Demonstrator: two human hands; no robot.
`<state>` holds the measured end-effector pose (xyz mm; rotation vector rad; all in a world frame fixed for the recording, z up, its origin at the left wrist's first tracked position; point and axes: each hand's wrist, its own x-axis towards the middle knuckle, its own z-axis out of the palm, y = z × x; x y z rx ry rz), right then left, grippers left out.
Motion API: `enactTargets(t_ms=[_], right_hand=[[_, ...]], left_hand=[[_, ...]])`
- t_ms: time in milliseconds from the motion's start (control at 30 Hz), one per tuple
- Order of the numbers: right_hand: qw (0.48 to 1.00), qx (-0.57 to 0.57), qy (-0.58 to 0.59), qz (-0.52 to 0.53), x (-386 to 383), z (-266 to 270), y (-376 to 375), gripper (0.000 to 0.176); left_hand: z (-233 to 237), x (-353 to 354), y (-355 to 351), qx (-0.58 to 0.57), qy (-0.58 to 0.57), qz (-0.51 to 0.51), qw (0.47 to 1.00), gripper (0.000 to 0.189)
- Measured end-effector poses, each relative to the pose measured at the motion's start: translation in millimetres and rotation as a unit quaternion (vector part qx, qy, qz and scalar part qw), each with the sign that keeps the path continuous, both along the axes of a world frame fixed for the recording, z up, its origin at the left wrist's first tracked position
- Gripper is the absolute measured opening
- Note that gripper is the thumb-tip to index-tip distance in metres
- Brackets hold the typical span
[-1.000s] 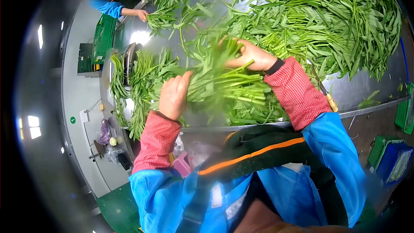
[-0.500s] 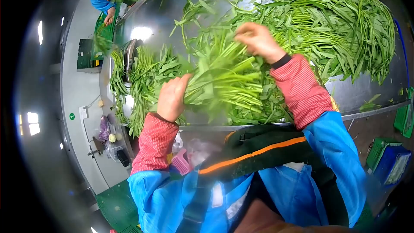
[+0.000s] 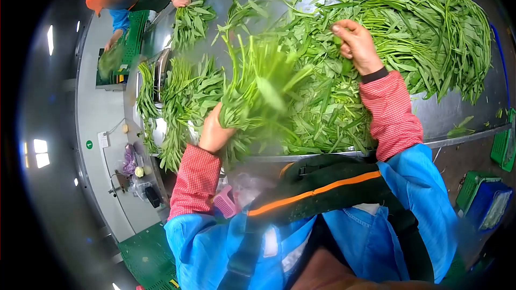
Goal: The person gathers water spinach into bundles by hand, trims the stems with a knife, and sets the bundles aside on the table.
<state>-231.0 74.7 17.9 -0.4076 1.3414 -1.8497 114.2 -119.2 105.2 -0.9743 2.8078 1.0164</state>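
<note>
Green stems in the left hand's (image 3: 216,129) clenched bunch (image 3: 258,83) now fan upward rather than rightward; the right hand (image 3: 357,45) has moved away, pinching a leaf above loose greens (image 3: 328,102). They cover the metal bench (image 3: 449,123), beside a pale wall. Both forearms reach forward, apart.

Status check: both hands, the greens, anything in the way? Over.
Left hand closed on a leafy bunch. Right hand apart, pinching a leafy scrap. Loose greens litter the table below.
</note>
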Motion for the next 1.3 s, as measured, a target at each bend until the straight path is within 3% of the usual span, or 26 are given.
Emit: enactTargets(t_ms=[67,100,133,200,233,300,333,367,433,500,567,600,633,700,767,800,867,900,967,1000,1033,1133,1200,1233,1267,1300], right_hand=[[0.998,0.021,0.051,0.035,6.6,9.6,2.8,0.019],[0.986,0.052,0.143,0.072,25.6,29.0,-0.8,0.032],[0.956,-0.022,0.287,0.054,46.3,19.0,-16.2,0.050],[0.847,0.097,0.505,0.138,77.0,48.5,-24.3,0.059],[0.811,0.129,0.555,0.133,84.9,46.4,-30.4,0.037],[0.936,0.002,0.352,0.004,64.9,28.8,-41.9,0.018],[0.943,-0.012,0.329,-0.050,45.4,12.2,-45.2,0.011],[0.985,0.050,0.163,-0.038,26.2,24.5,-31.5,0.011],[0.999,-0.027,0.017,-0.028,-5.1,14.5,-8.1,0.007],[0.998,-0.054,-0.010,0.031,-6.4,9.9,-2.8,0.014],[0.987,0.032,0.115,0.111,12.0,15.4,-7.5,0.035],[0.960,0.007,0.238,0.149,23.6,17.6,-18.0,0.056],[0.950,-0.020,0.229,0.211,37.4,21.3,-18.9,0.062],[0.912,-0.114,0.347,0.185,61.6,14.5,-38.6,0.051],[0.881,-0.169,0.427,0.109,76.9,11.0,-52.2,0.037],[0.928,-0.074,0.319,0.175,56.0,36.5,-35.9,0.024],[0.983,-0.053,0.129,0.123,31.9,26.6,-30.7,0.020],[0.993,-0.042,0.061,0.090,19.7,27.0,-24.4,0.019],[0.968,-0.211,-0.088,0.100,-0.8,0.8,-16.2,0.018],[0.980,-0.160,-0.055,0.107,1.5,5.5,-12.6,0.018],[0.989,-0.034,-0.011,0.141,5.9,11.0,-13.9,0.027],[0.919,-0.049,0.382,0.083,69.1,5.7,-28.9,0.053],[0.892,-0.014,0.423,0.159,86.4,29.5,-33.1,0.057],[0.888,0.039,0.362,0.281,82.9,45.5,-34.8,0.059],[0.893,0.058,0.365,0.256,81.3,44.6,-49.6,0.048],[0.942,-0.025,0.283,0.179,77.4,39.8,-47.6,0.031]], left_hand=[[-10.9,10.7,-7.8,0.010,-0.004,-0.008,1.000,0.060],[-5.3,4.0,0.2,0.009,-0.001,-0.006,1.000,0.059],[6.4,-9.5,12.9,0.008,0.003,-0.004,1.000,0.059],[0.2,-18.0,14.5,0.037,0.048,-0.016,0.998,0.055],[7.0,-21.5,17.7,0.007,-0.005,-0.026,1.000,0.053],[2.9,-13.2,12.4,0.019,-0.015,-0.025,0.999,0.052],[3.9,-7.9,11.3,0.035,-0.019,-0.021,0.999,0.052],[5.2,-2.2,10.1,0.051,-0.023,-0.015,0.998,0.051],[8.6,4.7,10.0,0.078,-0.033,-0.005,0.996,0.050],[14.7,6.5,10.9,0.099,-0.048,0.002,0.994,0.048],[15.0,6.7,7.0,0.112,-0.064,0.005,0.992,0.047],[14.4,4.5,5.3,0.118,-0.072,0.003,0.990,0.046],[13.8,1.2,5.1,0.156,-0.061,0.009,0.986,0.046],[11.3,-2.6,7.3,0.235,-0.042,0.020,0.971,0.045],[12.2,-3.0,9.6,0.234,-0.038,-0.004,0.971,0.045],[16.0,-2.6,14.5,0.263,-0.027,0.025,0.964,0.045],[19.2,5.4,18.7,0.306,-0.011,0.077,0.949,0.048],[16.2,10.3,16.2,0.274,-0.035,0.048,0.960,0.048],[3.9,23.9,6.3,0.263,-0.046,0.030,0.963,0.048],[-1.7,30.0,2.2,0.285,-0.031,0.041,0.957,0.047],[-7.2,36.0,-2.0,0.306,-0.016,0.051,0.951,0.047],[-2.9,29.0,1.2,0.295,-0.044,0.036,0.954,0.046],[-2.8,26.7,0.8,0.303,-0.076,0.033,0.949,0.045],[-3.1,27.9,0.9,0.307,-0.075,0.023,0.948,0.045],[-0.4,25.5,3.8,0.311,-0.074,0.013,0.947,0.045],[1.8,23.9,6.4,0.315,-0.073,0.004,0.946,0.045]])
